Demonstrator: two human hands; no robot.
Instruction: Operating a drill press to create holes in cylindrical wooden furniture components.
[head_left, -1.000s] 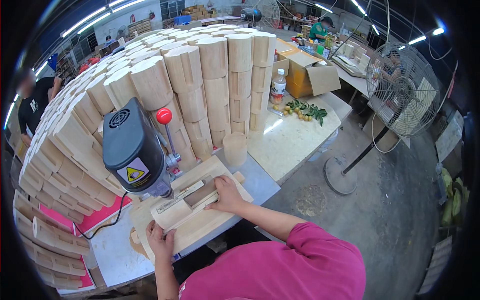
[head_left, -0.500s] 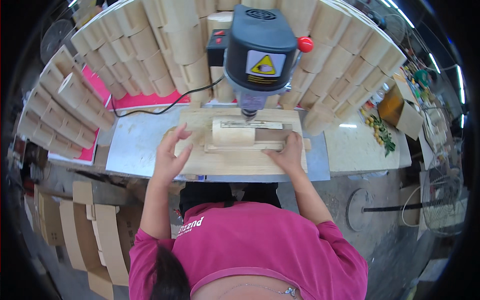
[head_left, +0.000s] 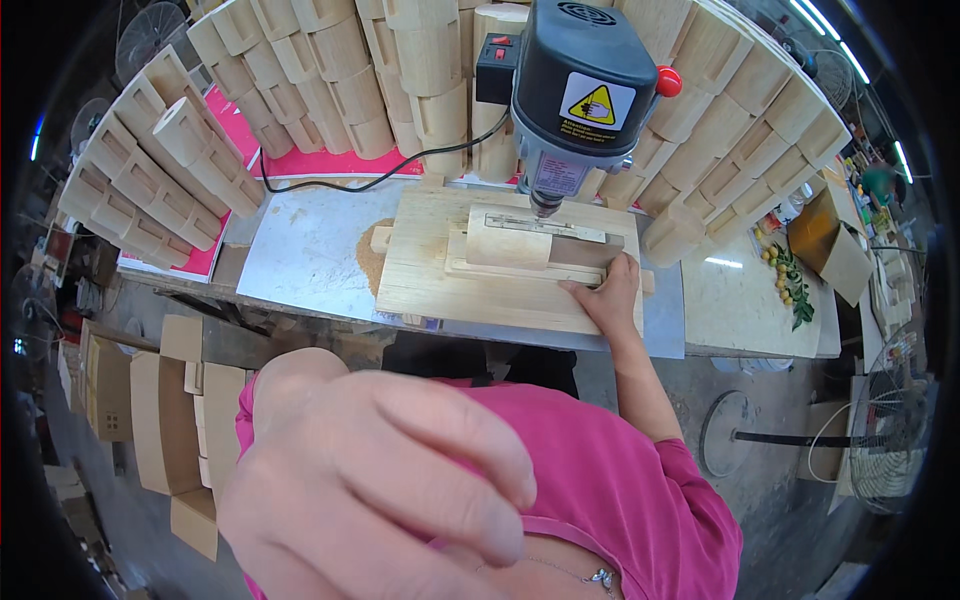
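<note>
My left hand (head_left: 370, 480) is raised close in front of the camera, large and slightly blurred, fingers loosely curled and a little apart. Nothing shows in it, though its palm is hidden. On the bench, my right hand (head_left: 612, 295) grips the right end of a wooden jig (head_left: 440, 290), thumb along the front rail and fingers over the end. In the jig lies a pale wooden cylinder (head_left: 507, 250) with a narrow strip (head_left: 550, 224) along its top. Directly above hangs the chuck (head_left: 545, 203) of a dark bench drill press (head_left: 585, 80).
Stacked slotted wooden cylinders (head_left: 350, 90) curve around the back of the bench. Sawdust (head_left: 372, 260) lies left of the jig, and a black cable (head_left: 380, 182) runs behind it. Fruit with leaves (head_left: 790, 285) is at right. Open cardboard boxes (head_left: 160, 420) stand on the floor at left.
My left hand has left the jig's left side and come up close to the camera. The view has shifted, so the bench sits further right. My right hand stays on the jig.
</note>
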